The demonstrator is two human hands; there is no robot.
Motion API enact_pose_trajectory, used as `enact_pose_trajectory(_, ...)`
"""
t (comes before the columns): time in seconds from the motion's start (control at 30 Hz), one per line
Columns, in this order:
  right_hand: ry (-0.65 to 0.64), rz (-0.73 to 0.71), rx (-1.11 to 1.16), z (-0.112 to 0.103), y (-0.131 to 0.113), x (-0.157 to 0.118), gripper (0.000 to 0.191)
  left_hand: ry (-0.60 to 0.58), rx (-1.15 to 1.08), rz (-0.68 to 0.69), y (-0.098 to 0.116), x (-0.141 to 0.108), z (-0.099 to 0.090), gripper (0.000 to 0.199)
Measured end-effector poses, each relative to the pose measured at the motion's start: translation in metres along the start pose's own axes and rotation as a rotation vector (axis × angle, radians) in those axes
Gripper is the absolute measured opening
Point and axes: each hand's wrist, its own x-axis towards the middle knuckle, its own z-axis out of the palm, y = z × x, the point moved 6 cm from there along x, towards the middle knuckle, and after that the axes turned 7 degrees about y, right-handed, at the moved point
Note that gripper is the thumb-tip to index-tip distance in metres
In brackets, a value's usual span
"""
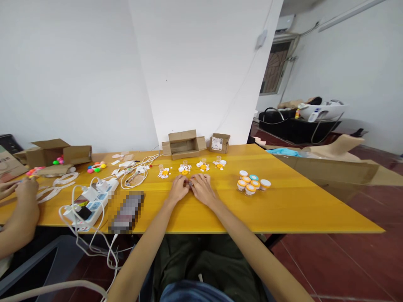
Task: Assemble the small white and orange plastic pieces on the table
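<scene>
My left hand (179, 188) and my right hand (203, 188) meet over the wooden table (201, 218), fingers curled and fingertips close together. Both close on something small and greyish between them, too small and covered to name. Just beyond my fingers lie several little piles of white plastic parts (163, 173) with orange rings (184, 172) and clear cups (203, 161). To the right of my right hand, several small clear jars (250, 190) stand in a cluster, with orange, white and teal lids (253, 178).
Two open cardboard boxes (184, 147) (219, 143) stand against the wall. Left of my arms are a phone (127, 212) on a cable and a power strip (99, 205) with tangled white cords. A co-worker's hands (27, 191) are at the far left, by another box (47, 154) and colourful balls (97, 167).
</scene>
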Motion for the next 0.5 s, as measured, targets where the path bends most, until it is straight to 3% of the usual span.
enact_pose_trajectory(0.5, -0.002, -0.007, 0.012, 0.0048, 0.0019, -0.0005, 0.024, -0.013, 0.012, -0.005, -0.0020, 0.0002, 0.0032, 0.015)
